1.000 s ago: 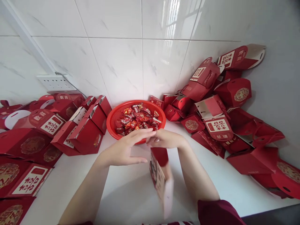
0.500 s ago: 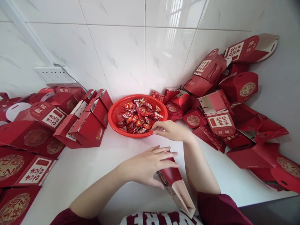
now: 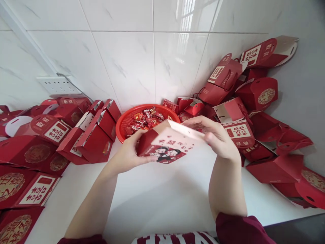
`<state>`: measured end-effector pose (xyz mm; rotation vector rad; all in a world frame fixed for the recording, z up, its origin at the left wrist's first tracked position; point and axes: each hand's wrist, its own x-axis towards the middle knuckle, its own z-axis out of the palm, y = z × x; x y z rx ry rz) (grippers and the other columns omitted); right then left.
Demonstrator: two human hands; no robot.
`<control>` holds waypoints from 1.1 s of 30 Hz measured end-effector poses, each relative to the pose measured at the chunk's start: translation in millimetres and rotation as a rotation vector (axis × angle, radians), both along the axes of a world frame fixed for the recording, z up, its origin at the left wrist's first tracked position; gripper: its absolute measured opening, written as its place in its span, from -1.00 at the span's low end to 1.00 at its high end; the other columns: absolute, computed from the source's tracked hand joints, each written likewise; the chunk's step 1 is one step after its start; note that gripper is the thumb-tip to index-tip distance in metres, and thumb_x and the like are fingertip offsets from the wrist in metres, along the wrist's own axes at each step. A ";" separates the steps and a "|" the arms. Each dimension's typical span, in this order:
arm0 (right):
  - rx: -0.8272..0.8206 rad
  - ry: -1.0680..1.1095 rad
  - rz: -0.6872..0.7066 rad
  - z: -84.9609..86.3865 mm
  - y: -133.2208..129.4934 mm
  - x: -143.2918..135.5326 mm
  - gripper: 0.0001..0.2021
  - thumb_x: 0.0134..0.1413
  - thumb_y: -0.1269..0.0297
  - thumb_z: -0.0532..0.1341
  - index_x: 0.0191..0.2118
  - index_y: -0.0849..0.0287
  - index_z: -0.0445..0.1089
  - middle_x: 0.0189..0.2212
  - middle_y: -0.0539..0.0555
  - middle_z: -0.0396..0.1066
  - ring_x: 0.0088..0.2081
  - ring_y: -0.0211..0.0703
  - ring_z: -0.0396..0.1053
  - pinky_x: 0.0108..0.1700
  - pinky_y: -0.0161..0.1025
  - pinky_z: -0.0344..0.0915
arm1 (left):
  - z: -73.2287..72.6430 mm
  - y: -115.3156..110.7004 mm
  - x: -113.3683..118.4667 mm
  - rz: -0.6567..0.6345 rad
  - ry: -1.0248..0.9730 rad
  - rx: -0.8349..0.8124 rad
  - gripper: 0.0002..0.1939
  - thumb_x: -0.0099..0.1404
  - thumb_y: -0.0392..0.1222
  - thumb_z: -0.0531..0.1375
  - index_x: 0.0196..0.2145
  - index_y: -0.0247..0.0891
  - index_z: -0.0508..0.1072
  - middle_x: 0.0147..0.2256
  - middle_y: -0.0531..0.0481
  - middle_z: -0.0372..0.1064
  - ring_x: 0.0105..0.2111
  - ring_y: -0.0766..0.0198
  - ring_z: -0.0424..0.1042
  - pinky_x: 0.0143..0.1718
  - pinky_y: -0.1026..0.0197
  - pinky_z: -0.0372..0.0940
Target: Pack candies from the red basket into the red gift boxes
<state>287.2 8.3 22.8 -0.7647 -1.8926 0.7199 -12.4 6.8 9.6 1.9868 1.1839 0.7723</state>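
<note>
The box (image 3: 169,147) is swinging up, left hand (image 3: 127,152) clamping one end, right hand (image 3: 220,137) pinching the other, probably keeping it steady.

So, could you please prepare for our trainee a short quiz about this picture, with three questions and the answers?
1. What do the left hand and the right hand both touch?
2. True or false: the red basket contains wrapped sweets.
3. In the picture, the wall socket panel is: a) left of the red basket, b) right of it, c) inside it.

Key: 1. The red printed box; 2. True; 3. a.
</note>
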 end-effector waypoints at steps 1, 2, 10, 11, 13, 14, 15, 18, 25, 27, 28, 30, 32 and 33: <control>0.056 0.008 -0.002 2.1 -3.8 -2.1 -0.44 0.13 -0.22 0.22 0.07 0.10 0.39 -0.02 0.16 0.46 -0.04 0.03 0.44 -0.03 -0.13 0.38 | -1.7 1.7 -3.0 0.033 -0.031 -0.054 -0.19 0.05 0.06 0.42 0.19 -0.12 0.22 0.08 -0.16 0.40 0.00 -0.06 0.47 -0.05 -0.02 0.41; 0.105 0.003 -0.042 3.6 -7.0 -4.8 -0.45 0.08 -0.18 0.29 0.06 0.09 0.40 -0.04 0.15 0.47 -0.06 0.02 0.45 -0.06 -0.16 0.39 | -3.4 3.2 -5.2 0.051 -0.048 -0.092 -0.16 0.04 0.06 0.43 0.21 -0.13 0.20 0.07 -0.17 0.41 -0.01 -0.07 0.48 -0.08 -0.03 0.43; 0.209 0.244 -0.079 6.6 -30.6 -34.0 -0.75 0.26 0.25 0.23 -0.46 0.11 0.45 -0.56 0.00 0.38 -0.53 -0.22 0.32 -0.50 -0.26 0.22 | 3.6 1.3 -10.3 -0.095 -0.067 0.132 -0.27 0.07 -0.01 0.43 0.16 -0.06 0.28 0.16 -0.12 0.33 0.14 -0.07 0.35 0.14 -0.07 0.33; 0.210 0.291 -0.039 6.3 -33.7 -39.2 -0.75 0.26 0.26 0.22 -0.47 0.11 0.45 -0.57 -0.01 0.37 -0.54 -0.22 0.31 -0.51 -0.25 0.21 | 3.4 1.2 -10.8 -0.126 -0.095 0.132 -0.27 0.10 -0.01 0.41 0.19 -0.03 0.26 0.18 -0.12 0.31 0.15 -0.08 0.33 0.15 -0.08 0.32; 0.215 0.318 0.019 5.3 -38.8 -49.4 -0.76 0.26 0.27 0.22 -0.46 0.11 0.45 -0.57 0.00 0.37 -0.55 -0.22 0.31 -0.52 -0.25 0.22 | 0.9 2.1 -12.4 -0.176 -0.130 0.119 -0.23 0.14 0.01 0.38 0.25 0.01 0.20 0.23 -0.12 0.24 0.20 -0.11 0.29 0.16 -0.11 0.31; 0.221 0.306 0.048 4.7 -40.6 -54.0 -0.77 0.25 0.29 0.22 -0.45 0.12 0.45 -0.56 0.00 0.38 -0.55 -0.23 0.31 -0.52 -0.24 0.22 | -0.8 3.1 -13.5 -0.192 -0.136 0.117 -0.22 0.16 0.03 0.37 0.27 0.03 0.16 0.25 -0.13 0.21 0.22 -0.13 0.26 0.17 -0.13 0.30; 0.230 0.287 0.072 4.1 -41.8 -57.7 -0.78 0.25 0.30 0.22 -0.45 0.13 0.46 -0.55 0.01 0.39 -0.55 -0.23 0.31 -0.51 -0.24 0.23 | -2.4 4.2 -14.9 -0.202 -0.136 0.118 -0.20 0.17 0.04 0.35 0.29 0.04 0.13 0.27 -0.13 0.17 0.24 -0.15 0.23 0.18 -0.15 0.29; 0.275 0.248 0.069 3.6 -42.1 -63.8 -0.77 0.26 0.32 0.21 -0.45 0.13 0.46 -0.54 0.02 0.41 -0.53 -0.22 0.33 -0.48 -0.23 0.28 | -4.7 7.2 -18.8 -0.206 -0.105 0.104 -0.15 0.20 0.04 0.34 0.34 0.10 0.05 0.31 -0.12 0.10 0.26 -0.16 0.19 0.20 -0.20 0.27; 0.510 0.137 -0.448 0.1 -32.7 -65.8 -0.85 0.21 0.40 0.25 -0.38 0.08 0.50 -0.56 -0.02 0.39 -0.53 -0.23 0.31 -0.47 -0.24 0.31 | 3.3 -3.5 -7.8 0.003 -0.089 0.396 -0.17 0.27 0.18 0.22 0.37 0.01 -0.01 0.32 -0.13 0.03 0.30 -0.12 0.09 0.24 -0.13 0.21; 0.546 0.096 -0.664 -4.7 -29.9 -69.8 -0.87 0.21 0.40 0.26 -0.34 0.05 0.52 -0.59 -0.04 0.36 -0.56 -0.24 0.30 -0.51 -0.25 0.29 | 3.5 -14.9 0.3 0.210 -0.100 0.662 -0.38 0.33 0.02 0.20 0.30 -0.01 0.17 0.19 -0.14 0.19 0.16 -0.02 0.27 0.15 -0.06 0.31; 0.577 0.084 -0.736 -7.7 -28.8 -73.1 -0.88 0.22 0.40 0.27 -0.29 0.04 0.54 -0.58 -0.04 0.39 -0.55 -0.24 0.33 -0.50 -0.26 0.31 | 2.8 -21.3 4.5 0.285 -0.087 0.780 -0.43 0.30 -0.06 0.23 0.24 -0.02 0.24 0.08 -0.13 0.28 0.03 0.03 0.36 0.05 -0.01 0.36; 0.657 0.064 -0.766 -14.3 -26.6 -82.5 -0.84 0.23 0.41 0.26 -0.14 0.01 0.53 -0.46 -0.01 0.52 -0.47 -0.20 0.46 -0.40 -0.25 0.43 | 0.4 -32.3 12.5 0.324 -0.087 0.866 -0.54 0.26 -0.12 0.26 0.12 -0.08 0.34 -0.17 -0.07 0.36 -0.22 0.15 0.41 -0.16 0.07 0.41; 0.714 0.020 -0.681 -21.3 -24.3 -94.3 -0.73 0.26 0.42 0.24 0.02 0.02 0.47 -0.24 0.03 0.60 -0.30 -0.15 0.56 -0.23 -0.26 0.53 | -1.9 -37.1 19.3 0.262 -0.155 0.686 -0.69 0.29 -0.07 0.23 -0.03 -0.13 0.36 -0.28 -0.02 0.34 -0.31 0.20 0.39 -0.27 0.12 0.40; 0.731 -0.006 -0.622 -24.7 -23.0 -100.2 -0.68 0.27 0.44 0.23 0.09 0.03 0.43 -0.16 0.04 0.59 -0.23 -0.15 0.58 -0.16 -0.28 0.54 | -2.8 -36.3 21.9 0.229 -0.197 0.548 -0.72 0.31 -0.02 0.21 -0.09 -0.16 0.34 -0.28 -0.03 0.34 -0.30 0.20 0.40 -0.27 0.13 0.40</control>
